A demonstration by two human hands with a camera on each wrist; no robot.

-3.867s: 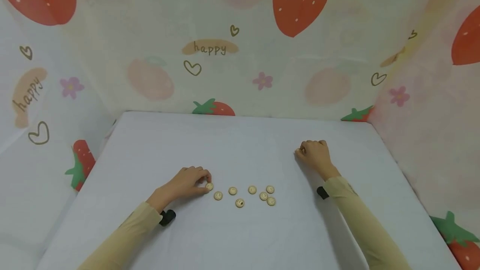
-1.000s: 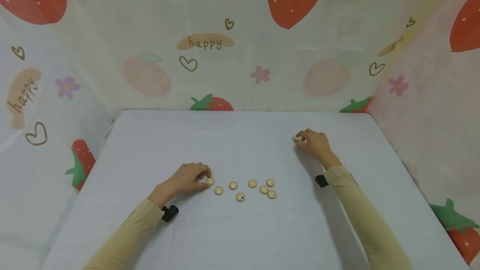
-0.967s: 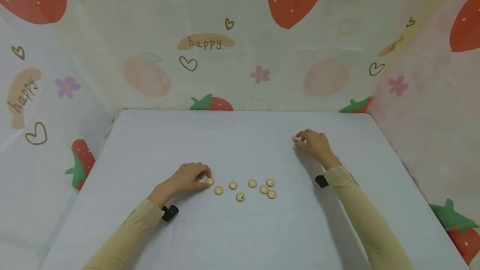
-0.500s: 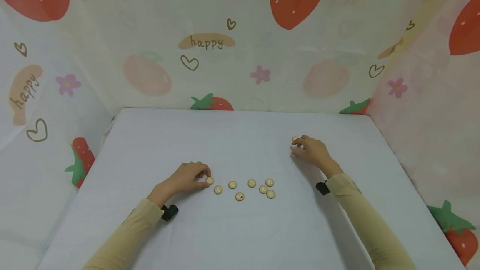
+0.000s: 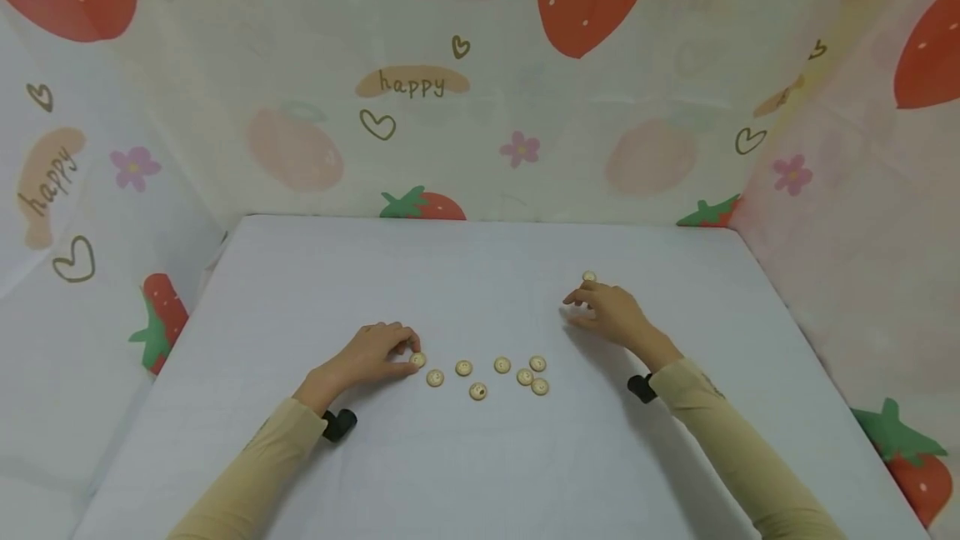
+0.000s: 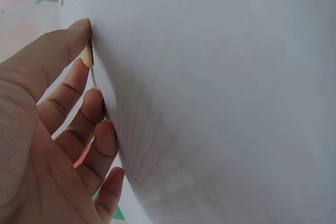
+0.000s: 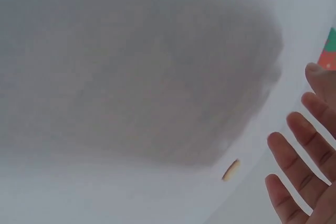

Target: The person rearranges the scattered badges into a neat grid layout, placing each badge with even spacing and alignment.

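Observation:
My left hand [image 5: 371,355] lies low over the white table, thumb and index finger pinching a round wooden button [image 5: 418,360] at the left end of a loose group. In the left wrist view that button [image 6: 87,55] shows edge-on between thumb and index fingertip. At the back right, a single button [image 5: 588,276] lies on the cloth just beyond my right hand [image 5: 617,317]. That hand holds nothing; the right wrist view has its fingers [image 7: 286,153] spread, the button [image 7: 230,170] apart from them.
Between the hands several more wooden buttons lie flat, among them one with a dark spot [image 5: 477,391] and a close trio at the right, including a lower button [image 5: 540,387]. Strawberry-printed cloth walls [image 5: 558,115] enclose the table [image 5: 450,465] at back and sides.
My right hand has let go of its button at the back right and drawn back toward the left and nearer me. The left hand has kept its pinch on the same button.

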